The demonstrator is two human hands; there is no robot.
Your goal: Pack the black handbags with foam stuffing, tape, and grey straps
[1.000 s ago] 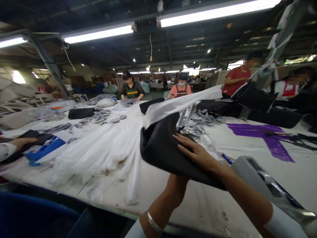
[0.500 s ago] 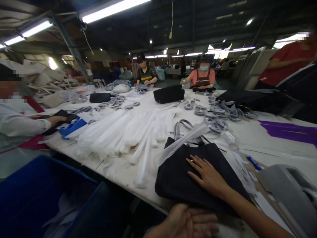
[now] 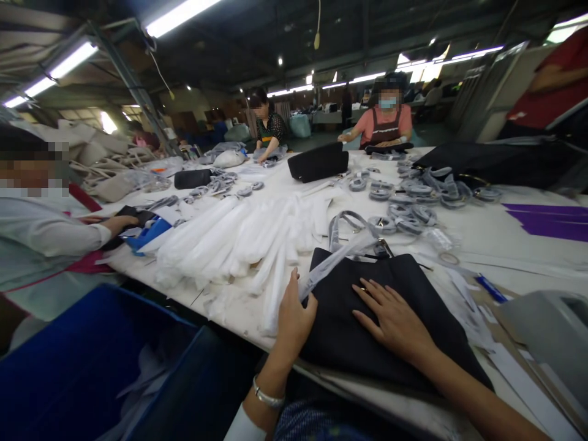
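A black fabric bag (image 3: 349, 331) lies flat on the white table (image 3: 482, 236) right in front of me. My right hand (image 3: 395, 318) rests flat on its middle, fingers spread. My left hand (image 3: 294, 318) is on the bag's left edge, fingers together, touching a clear plastic-wrapped strap (image 3: 335, 260) that runs up from the bag. Whether the left hand grips the strap or the bag edge is unclear.
Rolled white plastic sleeves (image 3: 243, 239) lie left of the bag. Coiled grey straps (image 3: 408, 208) and another black bag (image 3: 319, 162) sit farther back. A blue bin (image 3: 82, 361) stands below left. Co-workers sit around the table. A grey tape dispenser (image 3: 546, 331) is at right.
The bag was held up a second ago and now lies flat on the table. My left hand has come up from below the table edge onto the bag's left side.
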